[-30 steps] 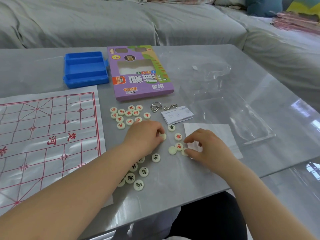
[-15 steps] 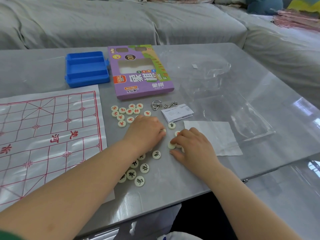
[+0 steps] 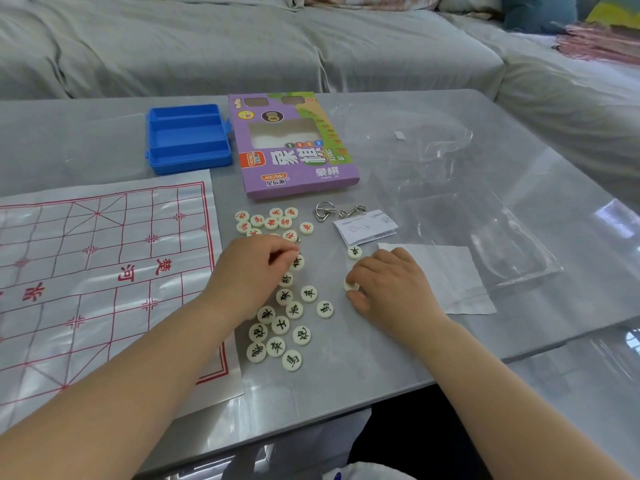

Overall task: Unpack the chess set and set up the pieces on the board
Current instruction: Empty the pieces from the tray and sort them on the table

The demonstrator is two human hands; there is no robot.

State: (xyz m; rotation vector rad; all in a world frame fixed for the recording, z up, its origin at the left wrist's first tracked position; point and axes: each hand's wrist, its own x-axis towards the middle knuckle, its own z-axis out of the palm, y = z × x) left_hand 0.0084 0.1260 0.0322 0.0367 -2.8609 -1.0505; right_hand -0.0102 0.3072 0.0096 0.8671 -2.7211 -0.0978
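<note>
Glossy grey table (image 3: 398, 358); grey sofa (image 3: 242, 46) beyond the fingers. Right hand (image 3: 391, 289) pinches a pale disc (image 3: 349, 286). Left hand (image 3: 252, 271) curled, grasp indiscernible.

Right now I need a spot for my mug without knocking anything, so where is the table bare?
Bare table lies left of the blue case, behind the board. A second strip runs between the chess pieces and the near edge. Crowded: board to white paper, and clear plastic wrap right of the purple box.

Left grip (image 3: 256, 268): palm down, fingers curled under, hold unclear. Right grip (image 3: 391, 285): palm down, thumb and forefinger pinch a white piece (image 3: 350, 286).
</note>
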